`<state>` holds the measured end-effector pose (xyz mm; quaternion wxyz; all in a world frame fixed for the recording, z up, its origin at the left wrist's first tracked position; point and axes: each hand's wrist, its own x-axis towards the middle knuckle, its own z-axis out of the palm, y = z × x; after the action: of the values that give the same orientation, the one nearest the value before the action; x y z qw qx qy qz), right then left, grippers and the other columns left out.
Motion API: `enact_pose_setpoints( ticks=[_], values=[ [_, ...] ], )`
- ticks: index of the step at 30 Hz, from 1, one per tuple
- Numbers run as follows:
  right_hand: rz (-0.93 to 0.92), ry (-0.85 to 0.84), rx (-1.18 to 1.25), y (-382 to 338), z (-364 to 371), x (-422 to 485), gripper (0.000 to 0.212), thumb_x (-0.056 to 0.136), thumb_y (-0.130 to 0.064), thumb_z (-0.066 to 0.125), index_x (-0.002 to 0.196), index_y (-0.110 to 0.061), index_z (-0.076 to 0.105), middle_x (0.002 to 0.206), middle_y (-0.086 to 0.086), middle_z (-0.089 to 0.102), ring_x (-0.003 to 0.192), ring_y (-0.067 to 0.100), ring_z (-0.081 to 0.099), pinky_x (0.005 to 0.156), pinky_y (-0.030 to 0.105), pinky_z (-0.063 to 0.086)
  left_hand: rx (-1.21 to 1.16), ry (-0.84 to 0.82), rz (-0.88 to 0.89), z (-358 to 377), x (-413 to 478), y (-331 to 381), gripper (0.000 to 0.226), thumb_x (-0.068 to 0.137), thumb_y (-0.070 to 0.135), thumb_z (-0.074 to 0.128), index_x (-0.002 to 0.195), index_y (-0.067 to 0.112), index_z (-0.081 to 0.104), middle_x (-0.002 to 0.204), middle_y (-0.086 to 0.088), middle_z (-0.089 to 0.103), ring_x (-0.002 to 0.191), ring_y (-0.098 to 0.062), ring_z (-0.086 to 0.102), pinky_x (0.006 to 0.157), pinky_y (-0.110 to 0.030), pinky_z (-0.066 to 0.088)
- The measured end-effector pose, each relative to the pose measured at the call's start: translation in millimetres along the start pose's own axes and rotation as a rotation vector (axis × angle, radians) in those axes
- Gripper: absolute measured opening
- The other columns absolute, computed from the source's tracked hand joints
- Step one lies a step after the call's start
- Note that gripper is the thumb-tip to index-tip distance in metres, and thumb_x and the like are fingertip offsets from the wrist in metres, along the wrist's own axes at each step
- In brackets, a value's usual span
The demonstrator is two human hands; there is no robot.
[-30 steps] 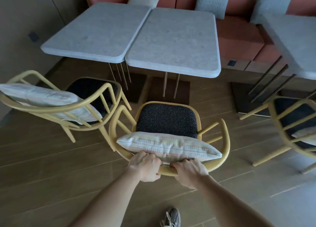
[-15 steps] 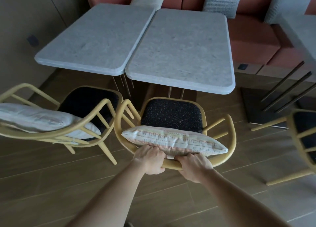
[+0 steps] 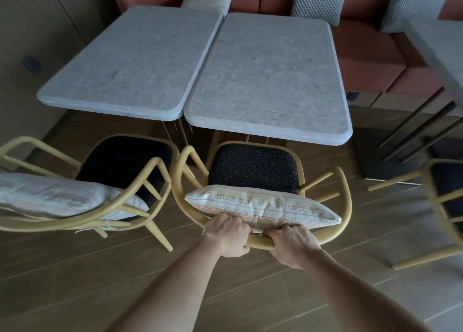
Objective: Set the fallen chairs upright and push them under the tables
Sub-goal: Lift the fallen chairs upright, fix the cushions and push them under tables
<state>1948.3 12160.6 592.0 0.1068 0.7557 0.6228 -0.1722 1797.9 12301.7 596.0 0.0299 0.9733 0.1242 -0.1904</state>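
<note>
Chair (image 3: 260, 171) before right table (image 3: 270, 81), cushion (image 3: 260, 206) aboard

Terracotta bench (image 3: 363, 48) along the far side; grey cushions (image 3: 318, 1) against its backrest; wood-plank floor (image 3: 75, 281)

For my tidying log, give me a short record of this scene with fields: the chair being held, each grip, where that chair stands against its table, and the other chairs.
held chair: middle chair, upright, patterned cushion against its back
left grip: curled over the back rail
right grip: curled over the same rail, beside the left
position: seat front at the near edge of the right grey table, seat mostly not under it
left chair: upright, before the left grey table, not pushed under
right chair: cut off by the frame edge
</note>
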Motion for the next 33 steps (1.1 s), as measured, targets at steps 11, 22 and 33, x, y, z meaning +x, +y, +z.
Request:
enact_pose_setpoints(
  ticks=[11, 22, 33],
  values=[
    [0.033, -0.014, -0.002, -4, 9, -14, 0.035, 0.101, -0.042, 0.046, 0.133, -0.037, 0.062, 0.116, -0.002, 0.078, 0.106, 0.026, 0.073, 0.095, 0.039, 0.056, -0.007, -0.018, -0.011, 7, -6, 12, 0.035, 0.097, 0.047, 0.061, 0.106, 0.015, 0.072, 0.097, -0.009, 0.075, 0.085, -0.032, 0.072, 0.082, -0.043, 0.055],
    [0.036, 0.012, -0.014, 10, 7, -9, 0.035, 0.103, -0.047, 0.044, 0.131, -0.040, 0.061, 0.113, -0.007, 0.078, 0.102, 0.022, 0.074, 0.093, 0.039, 0.057, -0.010, -0.008, -0.047, 0, 4, 16, 0.033, 0.096, 0.046, 0.062, 0.110, 0.018, 0.073, 0.098, -0.007, 0.075, 0.088, -0.032, 0.072, 0.076, -0.043, 0.046],
    [0.017, 0.016, -0.041, 2, 6, 0, 0.035, 0.103, -0.048, 0.045, 0.133, -0.038, 0.060, 0.111, -0.007, 0.078, 0.101, 0.021, 0.074, 0.092, 0.037, 0.058, -0.017, -0.022, -0.045, 2, -1, 6, 0.034, 0.097, 0.047, 0.060, 0.107, 0.016, 0.072, 0.093, -0.007, 0.074, 0.081, -0.030, 0.070, 0.069, -0.039, 0.042]
  ],
)
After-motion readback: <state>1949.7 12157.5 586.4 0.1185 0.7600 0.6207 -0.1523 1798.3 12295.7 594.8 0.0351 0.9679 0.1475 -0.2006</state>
